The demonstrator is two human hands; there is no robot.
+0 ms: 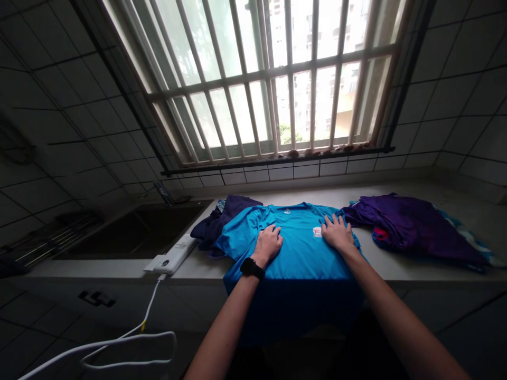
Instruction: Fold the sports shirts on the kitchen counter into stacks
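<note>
A bright blue T-shirt is laid out on the counter, collar toward the window, its lower part hanging over the front edge. My left hand, with a black watch on the wrist, rests palm down on the shirt's left side, fingers slightly bent and holding nothing. On the chest at the right lies my right hand, fingers spread beside a white patch with a red star. Dark navy clothing is bunched at the shirt's left. To its right is a heap of purple clothing.
A dark sink with a faucet is set into the counter at left. Near the front edge lies a white power strip, its white cable hanging down. Behind the counter is a barred window.
</note>
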